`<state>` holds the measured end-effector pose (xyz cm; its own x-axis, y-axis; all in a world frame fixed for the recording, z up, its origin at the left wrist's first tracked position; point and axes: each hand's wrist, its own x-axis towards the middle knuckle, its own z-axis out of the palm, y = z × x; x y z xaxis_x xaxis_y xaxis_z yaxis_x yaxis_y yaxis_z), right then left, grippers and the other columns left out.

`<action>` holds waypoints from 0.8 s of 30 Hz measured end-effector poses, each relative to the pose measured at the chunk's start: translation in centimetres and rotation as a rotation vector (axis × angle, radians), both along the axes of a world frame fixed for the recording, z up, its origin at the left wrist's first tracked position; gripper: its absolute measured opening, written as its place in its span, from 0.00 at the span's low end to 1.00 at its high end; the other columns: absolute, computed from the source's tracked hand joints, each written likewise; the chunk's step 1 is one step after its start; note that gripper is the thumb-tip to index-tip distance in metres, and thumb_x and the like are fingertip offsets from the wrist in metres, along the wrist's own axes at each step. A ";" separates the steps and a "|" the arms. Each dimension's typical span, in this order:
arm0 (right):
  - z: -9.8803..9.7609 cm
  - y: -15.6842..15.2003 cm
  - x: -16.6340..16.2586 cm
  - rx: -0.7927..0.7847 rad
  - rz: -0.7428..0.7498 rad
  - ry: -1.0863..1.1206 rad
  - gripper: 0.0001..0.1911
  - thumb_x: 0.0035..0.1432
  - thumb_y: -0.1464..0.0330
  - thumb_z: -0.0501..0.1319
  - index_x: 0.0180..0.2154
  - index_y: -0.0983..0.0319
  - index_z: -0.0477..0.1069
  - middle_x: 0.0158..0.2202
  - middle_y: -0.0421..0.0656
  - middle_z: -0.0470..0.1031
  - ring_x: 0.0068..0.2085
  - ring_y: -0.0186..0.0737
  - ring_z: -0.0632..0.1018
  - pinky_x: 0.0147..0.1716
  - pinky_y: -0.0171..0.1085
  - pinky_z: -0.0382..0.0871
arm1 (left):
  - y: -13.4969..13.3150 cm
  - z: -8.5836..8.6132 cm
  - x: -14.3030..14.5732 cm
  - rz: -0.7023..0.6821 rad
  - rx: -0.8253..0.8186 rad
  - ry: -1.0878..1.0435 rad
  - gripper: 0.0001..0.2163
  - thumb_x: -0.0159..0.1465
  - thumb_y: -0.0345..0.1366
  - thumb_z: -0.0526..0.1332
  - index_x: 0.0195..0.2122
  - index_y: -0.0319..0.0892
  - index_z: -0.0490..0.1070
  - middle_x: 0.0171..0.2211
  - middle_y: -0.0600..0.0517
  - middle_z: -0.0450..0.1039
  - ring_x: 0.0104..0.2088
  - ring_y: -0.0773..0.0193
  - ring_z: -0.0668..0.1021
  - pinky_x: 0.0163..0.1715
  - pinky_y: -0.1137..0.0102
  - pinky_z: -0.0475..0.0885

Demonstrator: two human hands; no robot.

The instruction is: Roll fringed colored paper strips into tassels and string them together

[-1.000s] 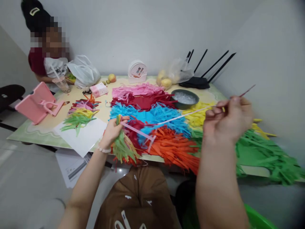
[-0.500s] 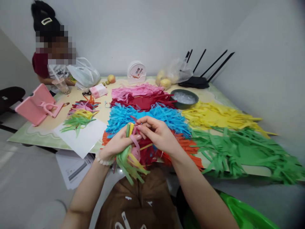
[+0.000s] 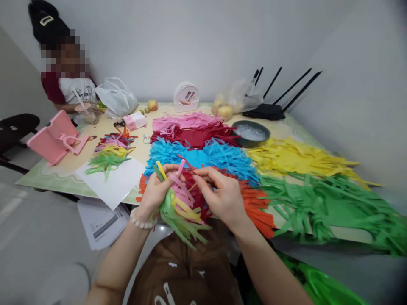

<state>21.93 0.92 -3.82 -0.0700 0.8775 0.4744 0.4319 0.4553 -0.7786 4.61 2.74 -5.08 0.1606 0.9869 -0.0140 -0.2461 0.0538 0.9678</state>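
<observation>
My left hand (image 3: 157,191) is closed around a bundle of paper strips (image 3: 182,215), green, yellow and pink, that hangs down over the table's front edge. My right hand (image 3: 221,196) sits right beside it, fingers pinched on a pink strip (image 3: 181,185) at the top of the bundle. Both hands hover over the orange fringed paper (image 3: 257,207) and the blue fringed paper (image 3: 203,156).
Fringed paper sheets cover the table: pink (image 3: 186,121), dark red (image 3: 193,136), yellow (image 3: 299,156), green (image 3: 330,203). A grey bowl (image 3: 250,133), a pink tablet stand (image 3: 54,136), a small strip pile (image 3: 110,154), white paper (image 3: 111,182). Another person (image 3: 68,80) sits far left.
My right hand, raised far right a second ago pulling a long pale strip taut, has come back to the bundle and now pinches a pink strip beside my left hand.
</observation>
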 end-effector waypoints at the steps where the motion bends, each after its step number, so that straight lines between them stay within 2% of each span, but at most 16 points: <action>1: 0.0 -0.2 -0.1 -0.010 0.006 -0.012 0.07 0.63 0.69 0.58 0.35 0.61 0.74 0.25 0.39 0.77 0.23 0.32 0.73 0.24 0.30 0.63 | -0.1 0.0 0.0 -0.005 -0.005 -0.015 0.14 0.58 0.43 0.69 0.40 0.41 0.75 0.27 0.54 0.76 0.25 0.70 0.75 0.30 0.76 0.69; 5: 0.4 -0.4 -0.2 -0.060 0.011 -0.034 0.08 0.62 0.68 0.57 0.32 0.62 0.74 0.20 0.36 0.70 0.20 0.30 0.68 0.21 0.30 0.58 | -0.4 0.0 0.1 0.009 0.010 -0.003 0.14 0.58 0.43 0.69 0.40 0.41 0.76 0.28 0.54 0.77 0.28 0.69 0.77 0.32 0.75 0.70; 9: 0.8 -0.3 0.0 -0.131 0.062 -0.038 0.08 0.62 0.68 0.57 0.31 0.62 0.73 0.20 0.36 0.70 0.20 0.31 0.69 0.23 0.31 0.59 | -0.5 0.3 0.2 0.000 0.052 0.058 0.13 0.60 0.42 0.68 0.40 0.40 0.77 0.28 0.52 0.78 0.30 0.66 0.78 0.34 0.74 0.71; 14: 0.1 -0.1 0.2 -0.314 0.197 0.110 0.10 0.65 0.65 0.56 0.46 0.60 0.68 0.23 0.36 0.74 0.23 0.35 0.74 0.26 0.33 0.64 | -0.3 1.1 0.1 -0.004 0.131 0.224 0.12 0.59 0.42 0.68 0.37 0.37 0.79 0.32 0.48 0.80 0.34 0.61 0.79 0.37 0.71 0.71; 16: -0.3 0.0 0.2 -0.371 0.259 0.181 0.10 0.66 0.64 0.56 0.48 0.60 0.66 0.24 0.36 0.75 0.23 0.35 0.74 0.26 0.33 0.66 | -0.1 1.2 0.0 0.001 0.157 0.254 0.13 0.59 0.43 0.69 0.36 0.37 0.79 0.32 0.48 0.80 0.33 0.62 0.79 0.36 0.71 0.71; 18: -0.5 0.1 0.1 -0.402 0.298 0.245 0.11 0.65 0.63 0.56 0.47 0.60 0.64 0.24 0.36 0.75 0.22 0.34 0.74 0.25 0.32 0.67 | 0.1 1.1 -0.1 -0.042 0.175 0.244 0.13 0.59 0.44 0.68 0.37 0.38 0.79 0.31 0.49 0.79 0.31 0.62 0.78 0.35 0.71 0.72; 21: -0.6 0.4 0.1 -0.428 0.329 0.328 0.17 0.64 0.61 0.58 0.51 0.60 0.61 0.25 0.35 0.75 0.23 0.34 0.74 0.24 0.32 0.68 | 0.3 0.8 -0.4 -0.202 0.168 0.235 0.15 0.61 0.45 0.66 0.39 0.38 0.79 0.30 0.48 0.79 0.31 0.61 0.79 0.33 0.71 0.72; 24: -0.6 0.9 0.5 -0.493 0.400 0.364 0.17 0.63 0.60 0.59 0.50 0.61 0.63 0.24 0.35 0.74 0.23 0.34 0.74 0.24 0.32 0.67 | 0.4 0.7 -0.6 -0.291 0.176 0.325 0.15 0.62 0.45 0.64 0.39 0.37 0.80 0.32 0.47 0.80 0.32 0.60 0.79 0.33 0.70 0.71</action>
